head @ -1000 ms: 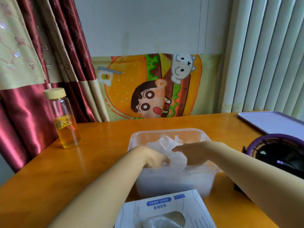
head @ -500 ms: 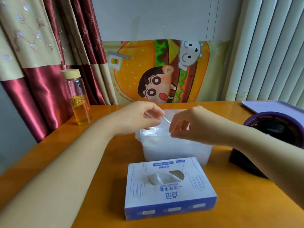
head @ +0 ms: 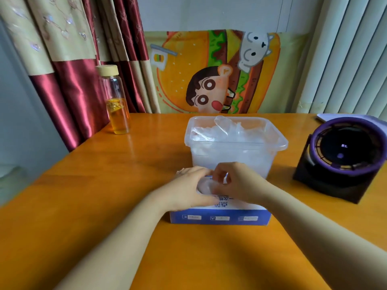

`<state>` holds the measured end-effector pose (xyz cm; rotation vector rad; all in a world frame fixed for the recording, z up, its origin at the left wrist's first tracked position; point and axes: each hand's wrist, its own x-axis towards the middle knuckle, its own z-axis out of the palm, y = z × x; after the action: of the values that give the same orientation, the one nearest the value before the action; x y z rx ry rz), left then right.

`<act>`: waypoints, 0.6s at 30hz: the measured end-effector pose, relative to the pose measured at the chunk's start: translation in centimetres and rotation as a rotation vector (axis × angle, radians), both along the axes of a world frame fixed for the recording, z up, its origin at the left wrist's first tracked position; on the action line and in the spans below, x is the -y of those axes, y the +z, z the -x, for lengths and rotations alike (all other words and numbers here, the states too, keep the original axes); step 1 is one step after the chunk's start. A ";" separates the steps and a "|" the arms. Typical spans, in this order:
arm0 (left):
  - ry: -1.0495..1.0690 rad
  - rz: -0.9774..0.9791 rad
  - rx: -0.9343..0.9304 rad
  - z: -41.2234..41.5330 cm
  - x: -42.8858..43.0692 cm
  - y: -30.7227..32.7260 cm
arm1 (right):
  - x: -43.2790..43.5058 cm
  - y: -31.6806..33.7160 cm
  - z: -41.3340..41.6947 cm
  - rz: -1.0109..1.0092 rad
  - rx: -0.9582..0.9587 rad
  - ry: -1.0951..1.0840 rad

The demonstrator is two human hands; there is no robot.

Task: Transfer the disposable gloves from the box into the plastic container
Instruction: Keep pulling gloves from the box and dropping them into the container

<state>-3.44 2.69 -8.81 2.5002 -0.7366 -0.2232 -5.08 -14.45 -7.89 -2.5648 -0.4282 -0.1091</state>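
Both forearms reach in from the near edge over the tabletop [head: 104, 195]. The box [head: 219, 217], blue-fronted and white on top, lies flat on the tabletop just in front of the container, its opening facing up. The left hand [head: 186, 187] rests palm-down on the left part of the box top, fingers [head: 194, 171] laid fairly straight and close together along the rim of the opening. The right hand [head: 240, 185] is over the opening, fingers [head: 219, 172] curled, thumb and forefinger pinching the pale film of a glove [head: 204, 186] that shows in the opening; the contact itself is blurred. The container [head: 234, 155], clear, lidless and upright, stands directly behind the box. It holds a crumpled heap of gloves [head: 226, 128], one fold rising just above the rim. To the right, well apart, a purple-rimmed black fan [head: 343, 158] sits tilted upward. To the far left a bottle [head: 117, 105], capped and part full of amber liquid, stands near the table edge. Behind: a red and beige curtain [head: 69, 84] at left, a cartoon cloth [head: 199, 76] against the wall, and blinds [head: 345, 59] at right.
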 end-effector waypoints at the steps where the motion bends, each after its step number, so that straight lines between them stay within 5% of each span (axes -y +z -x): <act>1: -0.002 0.001 0.011 0.1 0.0 -0.1 | -0.1 -0.3 0.0 -0.001 0.018 -0.015; 10: -0.001 -0.026 0.038 0.1 -0.2 -0.4 | 0.7 -1.3 0.4 -0.418 0.017 -0.088; 18: 0.009 0.016 0.010 -0.1 -0.1 -0.5 | 1.2 -1.3 0.4 -0.711 0.229 -0.251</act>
<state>-3.36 2.82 -9.28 2.4909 -0.7285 -0.2007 -5.44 -15.68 -9.22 -1.8915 -0.1088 -0.5460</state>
